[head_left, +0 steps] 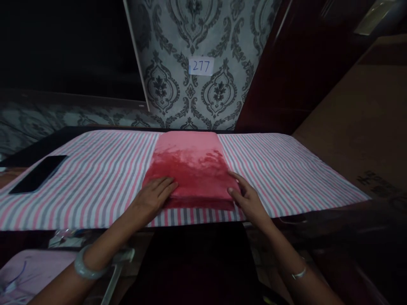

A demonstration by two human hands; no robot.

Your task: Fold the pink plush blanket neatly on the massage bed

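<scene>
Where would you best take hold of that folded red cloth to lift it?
Probably at the two near corners of the red cloth, coming from the near edge, where the left hand and right hand rest. It lies flat, so fingers must slide under.

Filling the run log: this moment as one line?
left hand: flat on folded red plush cloth | right hand: touching its right corner | under: pink-grey striped sheet

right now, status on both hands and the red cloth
Left hand flat on red cloth, near left corner. Right hand at near right corner. Cloth lies folded on striped sheet. Phone far left, clear.
</scene>
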